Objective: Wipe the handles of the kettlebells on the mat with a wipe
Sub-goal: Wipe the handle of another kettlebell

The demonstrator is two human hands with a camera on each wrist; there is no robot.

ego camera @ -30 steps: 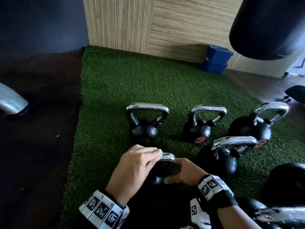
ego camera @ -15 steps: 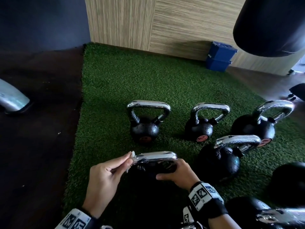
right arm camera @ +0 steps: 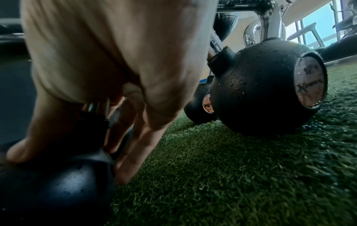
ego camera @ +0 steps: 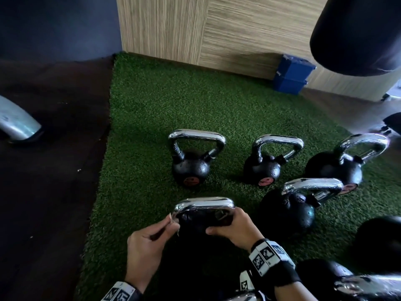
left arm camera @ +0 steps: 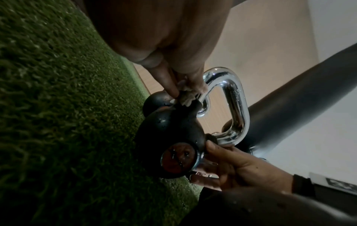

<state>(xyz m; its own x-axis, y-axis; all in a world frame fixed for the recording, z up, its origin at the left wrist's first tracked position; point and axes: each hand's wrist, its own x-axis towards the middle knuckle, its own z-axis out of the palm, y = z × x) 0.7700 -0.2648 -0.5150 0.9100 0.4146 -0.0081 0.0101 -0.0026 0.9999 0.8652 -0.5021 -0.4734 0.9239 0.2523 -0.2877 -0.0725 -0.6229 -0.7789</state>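
Observation:
A small black kettlebell (ego camera: 204, 220) with a chrome handle (ego camera: 204, 203) stands on the green mat (ego camera: 152, 109) right before me. My left hand (ego camera: 149, 242) pinches a small white wipe (left arm camera: 186, 97) against the left leg of that handle. My right hand (ego camera: 236, 229) grips the kettlebell's body (left arm camera: 168, 133) from the right, thumb in front and fingers curled round the ball (right arm camera: 58, 191). Several more chrome-handled kettlebells stand beyond: one (ego camera: 192, 168) straight behind, another (ego camera: 262, 168) to its right, a bigger one (ego camera: 290, 211) beside my right hand.
A further kettlebell (ego camera: 338, 168) sits at the right, and more lie at the bottom right corner. A black punching bag (ego camera: 355, 33) hangs at the top right. Blue boxes (ego camera: 290, 77) stand by the wood wall. Dark floor and a silver machine foot (ego camera: 15, 122) lie left.
My left hand has slid with the wipe from the top of the handle off its left end and down the left leg. The right hand kept its hold on the body.

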